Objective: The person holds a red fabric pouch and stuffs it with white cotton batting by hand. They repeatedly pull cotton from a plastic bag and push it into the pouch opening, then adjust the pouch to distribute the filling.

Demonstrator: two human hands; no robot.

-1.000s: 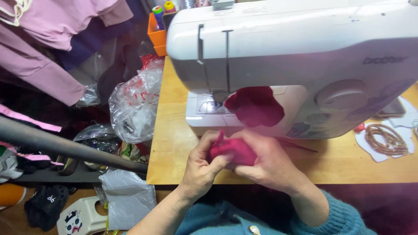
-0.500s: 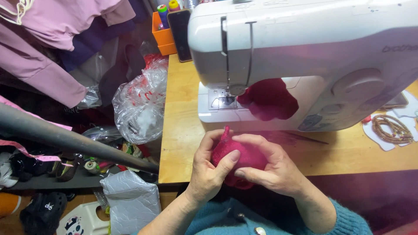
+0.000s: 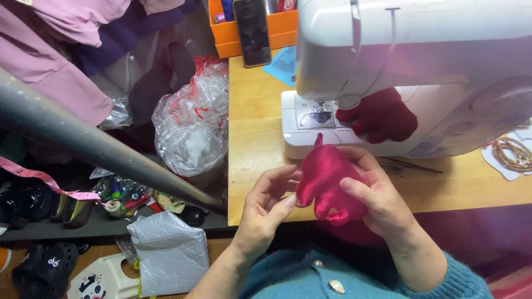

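A small shiny magenta stuffed fabric piece (image 3: 328, 178) is held above the front edge of the wooden table (image 3: 255, 133). My right hand (image 3: 377, 194) wraps around it from the right, fingers curled over its side. The fingertips of my left hand (image 3: 266, 207) pinch its lower left edge. Just behind stands a white sewing machine (image 3: 421, 61), with a dark red piece of fabric (image 3: 382, 116) lying on its bed beside the needle area.
An orange box (image 3: 233, 33) and a dark phone (image 3: 252, 30) stand at the table's back. A clear plastic bag (image 3: 191, 127) hangs off the left edge. A grey pole (image 3: 83, 144), pink measuring tape (image 3: 39, 177), thread spools and shoes lie lower left. Brown cord (image 3: 512, 152) sits right.
The view has shifted so the machine sits further right. My hands have turned the magenta piece and lifted it; it now shows more fully between my fingers.
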